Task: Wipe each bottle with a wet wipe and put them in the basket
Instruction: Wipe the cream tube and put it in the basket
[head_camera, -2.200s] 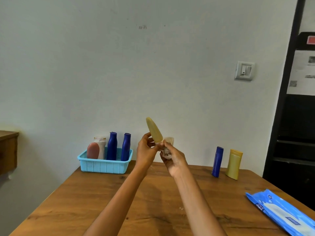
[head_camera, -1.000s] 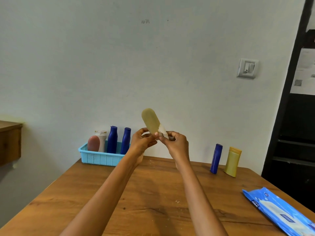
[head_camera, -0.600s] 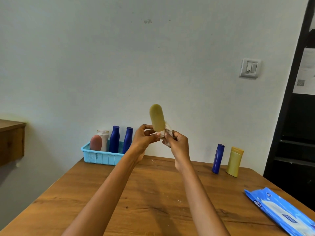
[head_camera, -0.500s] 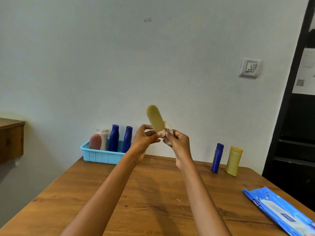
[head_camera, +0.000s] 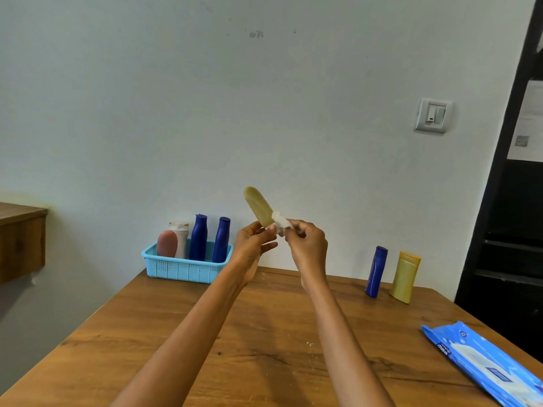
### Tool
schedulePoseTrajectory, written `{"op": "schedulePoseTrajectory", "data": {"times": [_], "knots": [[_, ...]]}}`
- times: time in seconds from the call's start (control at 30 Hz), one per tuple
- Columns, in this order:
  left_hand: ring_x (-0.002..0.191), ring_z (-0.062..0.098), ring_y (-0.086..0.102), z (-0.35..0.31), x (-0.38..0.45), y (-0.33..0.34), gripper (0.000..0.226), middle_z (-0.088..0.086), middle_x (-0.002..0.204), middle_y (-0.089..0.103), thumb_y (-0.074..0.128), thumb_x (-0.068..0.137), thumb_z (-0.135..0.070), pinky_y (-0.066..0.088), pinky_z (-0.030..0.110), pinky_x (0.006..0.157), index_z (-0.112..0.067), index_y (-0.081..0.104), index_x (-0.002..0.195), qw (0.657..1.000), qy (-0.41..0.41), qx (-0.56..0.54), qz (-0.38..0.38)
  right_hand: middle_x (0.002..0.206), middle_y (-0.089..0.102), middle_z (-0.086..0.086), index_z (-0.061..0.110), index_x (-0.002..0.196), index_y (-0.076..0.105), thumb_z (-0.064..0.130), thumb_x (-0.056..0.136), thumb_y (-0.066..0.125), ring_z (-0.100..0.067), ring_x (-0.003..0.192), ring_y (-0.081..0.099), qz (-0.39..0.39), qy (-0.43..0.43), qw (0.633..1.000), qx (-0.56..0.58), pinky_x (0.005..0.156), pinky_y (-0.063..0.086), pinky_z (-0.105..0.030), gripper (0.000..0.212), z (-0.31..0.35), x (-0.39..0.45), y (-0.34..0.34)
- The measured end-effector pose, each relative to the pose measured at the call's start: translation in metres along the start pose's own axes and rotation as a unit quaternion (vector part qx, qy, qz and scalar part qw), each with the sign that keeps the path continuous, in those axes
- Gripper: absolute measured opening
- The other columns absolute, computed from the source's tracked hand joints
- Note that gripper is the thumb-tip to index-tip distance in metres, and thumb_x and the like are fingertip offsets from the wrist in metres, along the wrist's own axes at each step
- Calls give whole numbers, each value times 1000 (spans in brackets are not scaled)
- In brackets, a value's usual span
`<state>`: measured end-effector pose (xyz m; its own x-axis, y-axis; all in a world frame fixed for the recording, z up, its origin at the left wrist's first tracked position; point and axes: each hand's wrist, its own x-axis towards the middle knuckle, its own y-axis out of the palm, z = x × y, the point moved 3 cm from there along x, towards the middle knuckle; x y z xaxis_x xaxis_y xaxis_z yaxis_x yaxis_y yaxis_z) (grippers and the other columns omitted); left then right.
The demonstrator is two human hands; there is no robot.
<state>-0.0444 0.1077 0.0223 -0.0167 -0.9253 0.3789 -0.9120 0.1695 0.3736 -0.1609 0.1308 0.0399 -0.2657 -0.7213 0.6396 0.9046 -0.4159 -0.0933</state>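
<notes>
My left hand (head_camera: 254,245) pinches the lower end of a yellow-green bottle (head_camera: 258,205), held up in the air and tilted to the left. My right hand (head_camera: 307,245) grips a crumpled white wet wipe (head_camera: 280,221) pressed against the bottle's lower part. A light blue basket (head_camera: 185,268) at the table's far left holds a pink bottle (head_camera: 167,243), a white bottle (head_camera: 180,235) and two dark blue bottles (head_camera: 198,237). A dark blue bottle (head_camera: 376,271) and a yellow bottle (head_camera: 405,277) stand on the table at the far right.
A blue pack of wet wipes (head_camera: 484,365) lies at the wooden table's (head_camera: 264,348) near right edge. A wooden shelf (head_camera: 20,242) juts out at the left. A wall switch (head_camera: 432,116) and a dark doorway (head_camera: 517,230) are at the right.
The held bottle has tipped back and forth, leaning left now, while my right hand has kept rubbing the wipe around its lower part. My view has shifted slightly.
</notes>
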Motion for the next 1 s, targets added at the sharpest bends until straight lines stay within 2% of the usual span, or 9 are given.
{"op": "schedulePoseTrajectory", "data": {"times": [0.13,0.2,0.37,0.57,0.63,0.73,0.8,0.9,1.0], "knots": [[88,21,61,2,-3,6,18,12,95,64,53,90,-3,56,31,81,1,58,107,992,-43,-116,21,94,65,-4,12,101,65,5,89,55,-15,80,61,-80,124,964,223,69,55,-26,17,-1,3,-18],[89,24,62,0,-3,5,23,15,99,65,51,91,-2,56,30,81,5,54,112,987,-46,-149,27,93,63,-2,14,98,63,1,88,55,-14,79,60,-101,154,947,263,71,55,-30,19,-3,5,-25],[81,20,62,-5,-9,10,16,14,95,65,45,95,-7,56,27,77,-1,55,107,992,-53,-103,54,84,67,-3,12,79,72,-3,84,57,-13,73,57,-83,162,936,302,60,51,-20,21,-4,1,-21],[86,23,64,-1,-11,15,22,14,93,63,43,96,-7,56,30,82,2,53,114,986,-67,-141,53,93,67,-2,13,96,72,16,89,53,-10,81,59,-15,52,987,149,62,45,-14,21,9,1,-10],[82,19,67,-2,-10,16,22,14,92,66,43,95,-3,58,26,74,1,56,112,983,-60,-163,51,98,66,1,14,103,71,12,90,54,-6,85,59,14,-60,998,24,65,45,-8,21,13,-4,-4],[80,17,68,-4,-9,14,21,14,93,67,46,93,0,58,23,73,2,59,109,984,-54,-162,45,101,66,1,16,113,67,9,88,62,-8,95,57,-16,-216,966,-140,73,47,-12,27,7,-15,4],[76,15,69,-5,-8,14,22,13,90,68,47,93,0,58,23,72,4,57,112,987,-64,-139,56,102,68,-3,12,113,67,7,86,64,-12,96,58,-44,-240,959,-146,76,51,-19,28,4,-17,4],[73,15,70,-6,-9,17,21,14,88,68,45,94,2,58,23,69,7,57,111,988,-89,-100,75,106,66,-5,11,113,68,4,87,60,-13,98,59,-56,-220,968,-109,81,50,-19,28,4,-13,-3],[85,22,68,-1,-13,23,19,18,97,65,47,94,0,58,26,74,8,57,108,986,-122,-47,104,107,66,-5,9,111,68,2,87,59,-15,100,61,-76,-216,968,-107,84,53,-26,26,2,-4,-12]]}}
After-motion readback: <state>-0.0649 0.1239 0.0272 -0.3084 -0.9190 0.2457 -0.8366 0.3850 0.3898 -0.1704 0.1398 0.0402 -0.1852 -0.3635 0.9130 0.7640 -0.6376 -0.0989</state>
